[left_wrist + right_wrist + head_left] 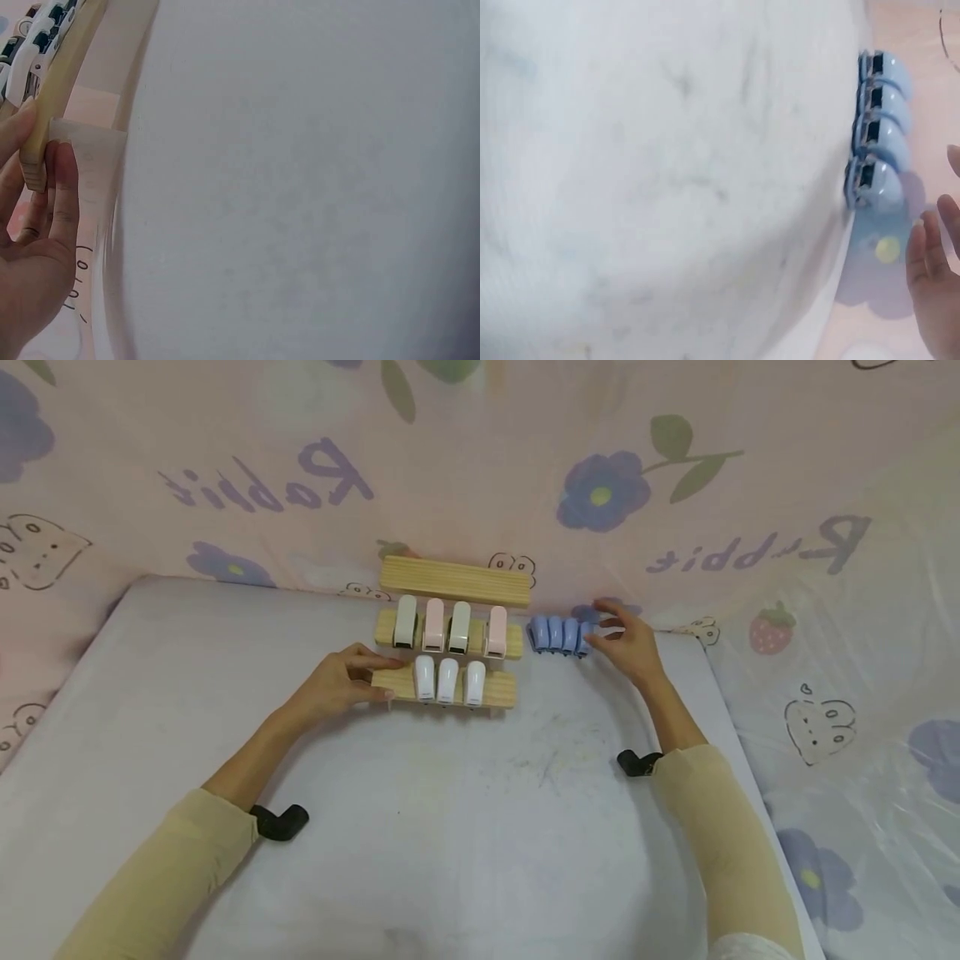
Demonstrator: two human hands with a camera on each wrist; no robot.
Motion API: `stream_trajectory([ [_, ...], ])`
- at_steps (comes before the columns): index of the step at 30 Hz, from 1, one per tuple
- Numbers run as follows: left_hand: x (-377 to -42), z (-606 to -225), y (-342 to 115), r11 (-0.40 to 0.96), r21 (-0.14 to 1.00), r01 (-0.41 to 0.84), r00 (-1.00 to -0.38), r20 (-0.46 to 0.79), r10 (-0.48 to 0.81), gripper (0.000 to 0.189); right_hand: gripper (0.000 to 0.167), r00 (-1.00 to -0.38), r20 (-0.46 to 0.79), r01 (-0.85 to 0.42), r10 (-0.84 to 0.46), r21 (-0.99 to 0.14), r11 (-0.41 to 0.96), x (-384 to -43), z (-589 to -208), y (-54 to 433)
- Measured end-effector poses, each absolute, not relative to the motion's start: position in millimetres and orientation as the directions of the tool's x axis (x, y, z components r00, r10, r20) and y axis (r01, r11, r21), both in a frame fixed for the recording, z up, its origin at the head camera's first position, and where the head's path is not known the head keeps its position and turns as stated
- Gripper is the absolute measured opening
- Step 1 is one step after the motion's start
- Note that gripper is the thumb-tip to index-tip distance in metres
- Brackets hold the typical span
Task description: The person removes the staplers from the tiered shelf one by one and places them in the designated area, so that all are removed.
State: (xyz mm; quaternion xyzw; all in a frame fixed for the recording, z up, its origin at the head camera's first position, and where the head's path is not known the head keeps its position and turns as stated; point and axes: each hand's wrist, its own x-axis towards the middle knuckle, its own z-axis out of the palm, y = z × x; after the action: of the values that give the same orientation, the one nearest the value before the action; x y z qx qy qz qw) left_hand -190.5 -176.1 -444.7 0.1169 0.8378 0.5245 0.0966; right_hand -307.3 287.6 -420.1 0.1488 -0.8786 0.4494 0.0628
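Back and right of the front shelf (498, 689), the blue staplers (557, 633) line up roughly parallel to it, nearest the right hand (630, 647), loosely spread and empty, while the left hand (337, 681) pinches the shelf's left end.

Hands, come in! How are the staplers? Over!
Left hand holds lower wooden shelf, three white staplers aboard. Right hand near four blue staplers. Nothing seen blocking it.
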Motion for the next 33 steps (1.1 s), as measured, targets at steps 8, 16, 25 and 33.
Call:
stream_trajectory([
  [8,-189.8,-442.3,-176.6,0.43,0.898,0.091,-0.952,-0.048,0.302,0.049,0.056,-0.909,0.325,-0.414,-0.261,-0.779,0.472,-272.3,-382.5,250.0],
  [16,-190.3,-444.9,-176.9,0.425,0.9,0.096,-0.952,-0.042,0.304,0.047,0.054,-0.887,0.335,-0.448,-0.318,-0.793,0.413,-258.4,-372.7,235.1],
  [25,-189.8,-442.7,-175.5,0.413,0.904,0.114,-0.95,-0.022,0.31,0.047,0.052,-0.857,0.346,-0.476,-0.383,-0.815,0.33,-250.5,-367.8,223.8],
  [33,-190.8,-442.1,-176.0,0.429,0.897,0.101,-0.953,-0.036,0.299,0.048,0.053,-0.801,0.385,-0.551,-0.458,-0.774,0.312,-244.5,-362.3,211.2],
])
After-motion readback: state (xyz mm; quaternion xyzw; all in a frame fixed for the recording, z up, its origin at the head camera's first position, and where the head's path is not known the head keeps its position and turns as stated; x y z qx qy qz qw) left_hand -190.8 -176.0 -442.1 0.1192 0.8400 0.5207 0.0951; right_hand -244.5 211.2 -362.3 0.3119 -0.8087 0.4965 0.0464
